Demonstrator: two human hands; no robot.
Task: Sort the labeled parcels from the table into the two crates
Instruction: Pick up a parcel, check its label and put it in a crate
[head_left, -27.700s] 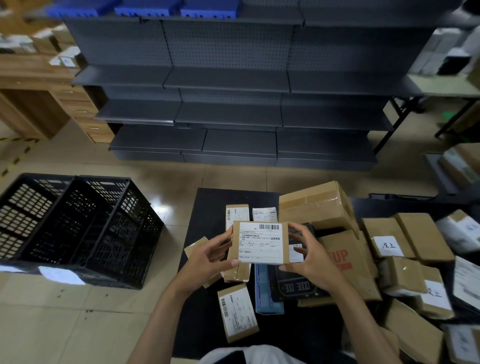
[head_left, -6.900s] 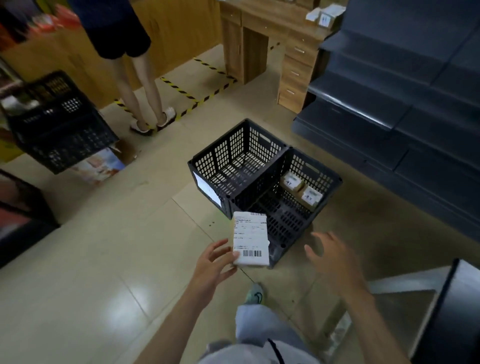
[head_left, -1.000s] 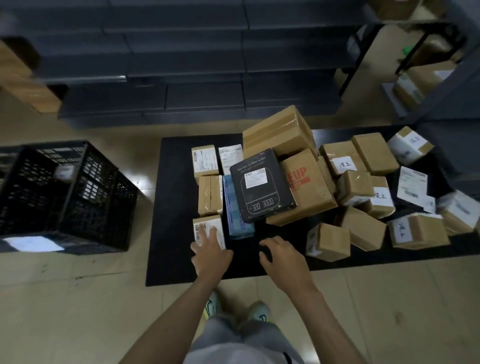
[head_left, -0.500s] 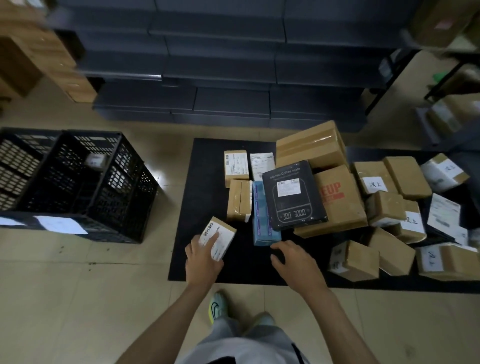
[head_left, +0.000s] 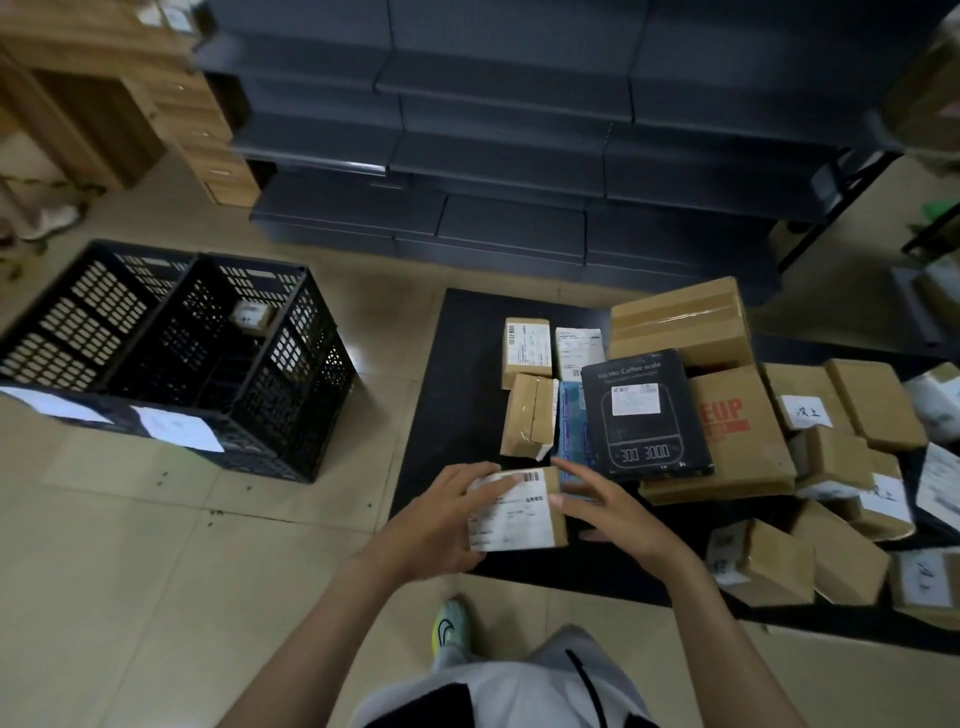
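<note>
Head view: the left hand (head_left: 441, 525) grips a parcel (head_left: 514, 512) over the near edge of the desk (head_left: 457, 374), label up, likely so it can be read. The right hand (head_left: 618, 519), fingers straight, steadies its right side. Both crates (head_left: 171, 358) stand on the floor, left.

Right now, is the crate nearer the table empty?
Not empty: at least one small parcel lies inside the crate, by its far wall.
</note>
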